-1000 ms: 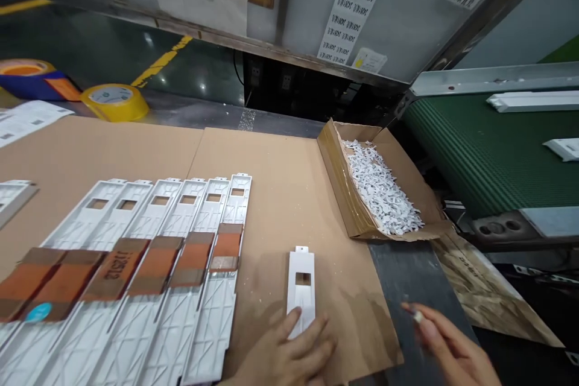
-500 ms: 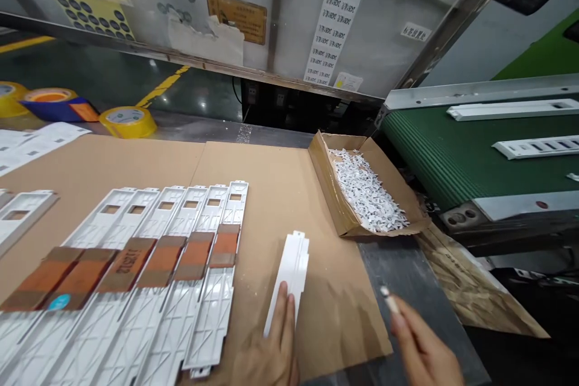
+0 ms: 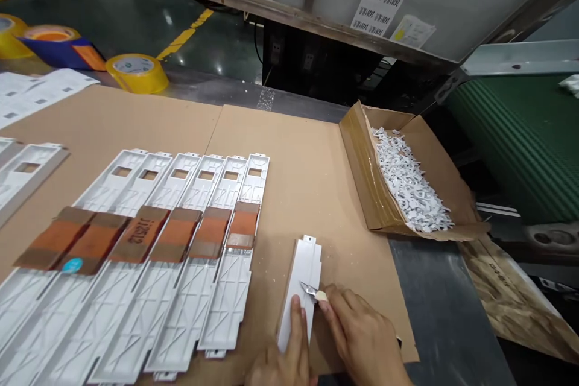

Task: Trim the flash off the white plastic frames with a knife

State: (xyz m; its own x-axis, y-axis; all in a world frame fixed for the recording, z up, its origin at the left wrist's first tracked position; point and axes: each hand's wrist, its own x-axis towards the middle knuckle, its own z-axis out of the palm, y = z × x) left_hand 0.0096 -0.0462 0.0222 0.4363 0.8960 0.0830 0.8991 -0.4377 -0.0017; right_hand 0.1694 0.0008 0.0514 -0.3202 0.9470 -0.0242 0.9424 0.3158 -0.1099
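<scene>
On the cardboard, a narrow white plastic strip [image 3: 301, 271] lies with its smooth face up. My left hand [image 3: 289, 350] rests on its near part, fingers stretched out and pressing it from above; its thumb is hidden. My right hand [image 3: 362, 325] is closed around a craft knife [image 3: 312, 291] with a pale handle. The blade points left, over or touching the strip's face near its right edge; I cannot tell which. To the left, several white ribbed panels [image 3: 225, 316] lie side by side, with orange-brown blocks [image 3: 244, 226] across them.
A cardboard box [image 3: 362, 175] of small white scraps [image 3: 409, 184] stands at the right. Behind it runs a green conveyor [image 3: 520, 132]. Rolls of yellow tape [image 3: 138, 74] and printed sheets [image 3: 40, 93] lie at the back left. Brown paper [image 3: 511, 289] hangs by the right edge.
My right hand has brought the knife leftward from beside the table edge onto the strip. My left hand stays on the strip. The head view has tilted down.
</scene>
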